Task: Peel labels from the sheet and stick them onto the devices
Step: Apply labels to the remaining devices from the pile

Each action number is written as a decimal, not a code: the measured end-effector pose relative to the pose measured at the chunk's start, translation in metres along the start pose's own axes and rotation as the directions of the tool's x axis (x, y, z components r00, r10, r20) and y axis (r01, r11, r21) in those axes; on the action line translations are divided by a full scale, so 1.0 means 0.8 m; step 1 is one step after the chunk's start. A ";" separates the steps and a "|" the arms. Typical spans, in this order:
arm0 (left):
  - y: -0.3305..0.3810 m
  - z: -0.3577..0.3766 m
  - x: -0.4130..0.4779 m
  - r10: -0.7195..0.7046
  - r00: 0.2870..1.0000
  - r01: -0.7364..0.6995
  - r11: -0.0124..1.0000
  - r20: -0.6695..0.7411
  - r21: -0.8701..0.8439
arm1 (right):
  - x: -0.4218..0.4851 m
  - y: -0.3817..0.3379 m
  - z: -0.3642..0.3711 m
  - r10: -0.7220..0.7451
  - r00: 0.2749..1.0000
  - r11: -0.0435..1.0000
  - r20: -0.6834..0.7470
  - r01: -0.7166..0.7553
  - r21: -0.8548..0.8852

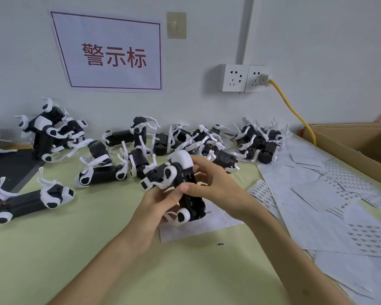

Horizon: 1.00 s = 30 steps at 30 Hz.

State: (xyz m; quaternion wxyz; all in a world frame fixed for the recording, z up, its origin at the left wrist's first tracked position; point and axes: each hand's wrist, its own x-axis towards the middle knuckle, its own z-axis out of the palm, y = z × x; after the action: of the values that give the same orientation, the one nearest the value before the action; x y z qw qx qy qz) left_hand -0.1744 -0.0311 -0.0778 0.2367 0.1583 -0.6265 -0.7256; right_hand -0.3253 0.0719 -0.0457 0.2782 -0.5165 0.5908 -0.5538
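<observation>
I hold one black-and-white dog-shaped device (180, 183) above the green table (75, 249), its white head tilted up and away. My left hand (157, 205) grips the device's body from below and the left. My right hand (216, 183) curls over its black body from the right, the thumb pressed on the near side. A label sheet (261, 192) with rows of small printed labels lies just right of my right wrist. Another white sheet (196, 227) lies under the device. One loose small label (220, 244) lies on the table near my forearms.
Several more dog-shaped devices (110, 170) lie scattered across the back and left of the table. Several label sheets (350, 216) overlap at the right, beside a cardboard box (361, 142). A yellow cable (295, 111) runs from the wall socket. A dark mat (7, 166) lies at the left.
</observation>
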 end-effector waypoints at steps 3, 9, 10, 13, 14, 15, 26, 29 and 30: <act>0.007 0.003 -0.003 -0.054 0.998 0.055 0.995 0.008 -0.084 | 0.000 0.002 -0.001 0.003 0.999 1.000 0.035 -0.003 0.001; 0.008 -0.005 -0.002 -0.024 0.997 0.028 0.998 0.073 -0.048 | 0.001 0.009 0.014 0.030 0.990 0.997 -0.138 -0.020 0.074; 0.007 -0.006 -0.001 -0.027 0.997 0.030 0.999 0.076 -0.038 | 0.002 0.008 0.015 0.033 0.989 0.996 -0.143 -0.020 0.093; 0.005 -0.007 0.000 -0.042 0.995 0.047 0.997 0.088 -0.059 | 0.001 0.008 0.011 0.033 0.993 0.984 -0.115 -0.012 0.180; 0.005 -0.008 0.000 -0.044 0.993 0.056 0.993 0.114 -0.103 | 0.001 0.008 0.010 0.029 0.995 0.978 -0.097 -0.009 0.208; 0.007 -0.009 -0.001 -0.043 0.988 0.067 0.985 0.149 -0.159 | 0.001 0.007 0.010 0.024 0.997 0.974 -0.078 -0.006 0.226; 0.012 -0.020 0.004 -0.043 0.995 0.070 0.939 0.089 -0.336 | 0.004 0.015 0.006 0.002 0.993 0.995 -0.122 -0.014 -0.100; 0.017 -0.026 0.004 -0.072 0.997 0.078 0.898 0.031 -0.433 | 0.000 0.023 -0.018 0.036 0.996 0.862 -0.078 -0.070 -0.501; 0.019 -0.028 0.003 -0.071 0.997 0.071 0.885 0.017 -0.460 | -0.003 0.026 -0.022 0.097 0.995 0.795 -0.026 -0.093 -0.600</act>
State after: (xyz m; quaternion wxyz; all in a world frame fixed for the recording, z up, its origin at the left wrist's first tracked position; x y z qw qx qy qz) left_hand -0.1622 -0.0530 -0.0665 0.2408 0.1204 -0.4304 -0.8616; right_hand -0.3470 0.0774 -0.0616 0.1295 -0.5493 0.7601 -0.3222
